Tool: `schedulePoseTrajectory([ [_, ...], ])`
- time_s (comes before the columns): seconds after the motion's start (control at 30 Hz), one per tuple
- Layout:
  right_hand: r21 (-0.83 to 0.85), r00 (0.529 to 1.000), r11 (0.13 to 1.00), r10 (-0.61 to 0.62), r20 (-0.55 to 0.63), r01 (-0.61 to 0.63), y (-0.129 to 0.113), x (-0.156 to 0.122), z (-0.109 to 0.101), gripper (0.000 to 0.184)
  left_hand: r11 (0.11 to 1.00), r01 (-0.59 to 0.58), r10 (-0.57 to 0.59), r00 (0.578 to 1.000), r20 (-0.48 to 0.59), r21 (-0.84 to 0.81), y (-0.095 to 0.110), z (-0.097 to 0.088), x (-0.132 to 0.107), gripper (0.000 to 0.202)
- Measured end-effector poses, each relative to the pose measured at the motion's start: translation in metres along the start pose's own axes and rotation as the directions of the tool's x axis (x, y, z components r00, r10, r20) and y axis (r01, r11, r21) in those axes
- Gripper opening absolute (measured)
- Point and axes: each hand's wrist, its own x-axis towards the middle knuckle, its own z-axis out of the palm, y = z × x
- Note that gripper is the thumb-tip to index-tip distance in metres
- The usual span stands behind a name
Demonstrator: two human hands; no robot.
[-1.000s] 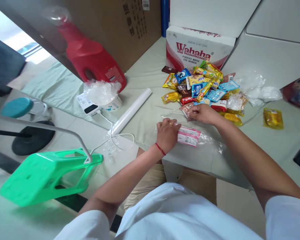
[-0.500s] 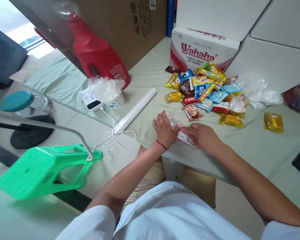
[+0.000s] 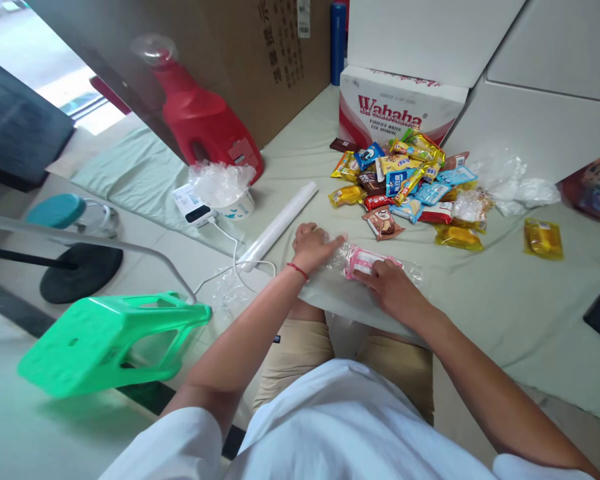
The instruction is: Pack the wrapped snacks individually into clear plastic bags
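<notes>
A pink-and-white packet (image 3: 363, 257) lies flat on the cloth-covered table in front of me, with clear plastic wrap (image 3: 336, 262) around it and sticking out at both ends. My left hand (image 3: 314, 248) is at the left end of the wrap, fingers curled on it and thumb stretched toward the packet. On the packet's near side, my right hand (image 3: 393, 287) presses down with bent fingers, covering part of it. Just beyond lies a pile of wrapped snacks (image 3: 405, 180), with a brown snack packet (image 3: 383, 223) closest to my hands.
A white roll (image 3: 280, 227) and a tub with plastic (image 3: 235, 203) lie to the left, near a red jug (image 3: 210, 123). A white cable (image 3: 235, 250) trails over the table edge. A Wahaha box (image 3: 400, 107) stands behind the snacks. A green stool (image 3: 110, 340) is at lower left.
My left hand has moved slightly left, off the packet. The right hand has shifted a little down, and more of the packet and the wrap to its right now shows.
</notes>
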Motion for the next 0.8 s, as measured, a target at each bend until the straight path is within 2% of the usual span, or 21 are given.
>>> schedulePoseTrajectory([
  [0.1,-0.010,1.000,1.000,0.008,-0.006,-0.008,0.000,-0.001,0.005,0.056,0.996,0.071,-0.075,0.994,0.080,0.054,0.018,-0.016,-0.014,0.018],
  [0.2,-0.012,1.000,1.000,0.015,-0.012,-0.015,-0.003,-0.001,0.008,0.058,0.988,0.059,-0.038,0.989,0.146,-0.140,0.038,-0.028,-0.029,0.022],
  [0.27,-0.004,0.999,1.000,0.026,-0.032,-0.026,-0.008,0.000,0.011,0.058,0.954,0.074,-0.015,0.980,0.200,-0.291,0.055,-0.023,-0.036,0.022],
  [0.33,0.020,0.997,0.999,0.047,-0.067,-0.046,-0.012,-0.001,0.013,0.055,0.934,0.102,-0.003,0.960,0.280,-0.341,0.072,-0.008,-0.039,0.022],
  [0.4,0.088,0.991,0.995,0.052,-0.126,-0.041,-0.014,-0.007,0.013,0.046,0.960,0.079,0.006,0.953,0.303,-0.268,0.087,0.010,-0.041,0.026],
  [0.5,0.290,0.968,0.950,-0.039,-0.247,0.113,-0.008,-0.024,0.012,0.031,0.999,-0.042,0.047,0.970,0.238,-0.028,0.098,0.030,-0.045,0.032],
  [0.57,0.419,0.943,0.896,0.000,-0.333,0.148,0.003,-0.036,0.012,0.026,0.990,-0.095,0.071,0.975,0.213,0.108,0.100,0.036,-0.051,0.034],
  [0.6,0.448,0.923,0.890,0.097,-0.372,0.087,0.009,-0.041,0.013,0.028,0.982,-0.107,0.074,0.976,0.204,0.154,0.100,0.037,-0.054,0.034],
  [0.63,0.450,0.886,0.892,0.229,-0.402,-0.026,0.015,-0.045,0.015,0.029,0.977,-0.110,0.074,0.978,0.194,0.182,0.100,0.039,-0.057,0.032],
  [0.7,0.398,0.758,0.858,0.488,-0.433,-0.326,0.027,-0.049,0.020,0.034,0.974,-0.095,0.065,0.986,0.151,0.204,0.098,0.043,-0.063,0.028],
  [0.73,0.356,0.703,0.820,0.570,-0.426,-0.449,0.031,-0.050,0.024,0.043,0.975,-0.077,0.054,0.992,0.114,0.208,0.098,0.045,-0.064,0.032],
  [0.77,0.316,0.674,0.784,0.621,-0.400,-0.534,0.033,-0.050,0.027,0.051,0.976,-0.048,0.035,0.997,0.064,0.213,0.097,0.048,-0.065,0.044],
  [0.8,0.288,0.667,0.760,0.649,-0.366,-0.582,0.034,-0.050,0.030,0.053,0.976,-0.009,0.008,1.000,0.007,0.218,0.095,0.050,-0.066,0.059],
])
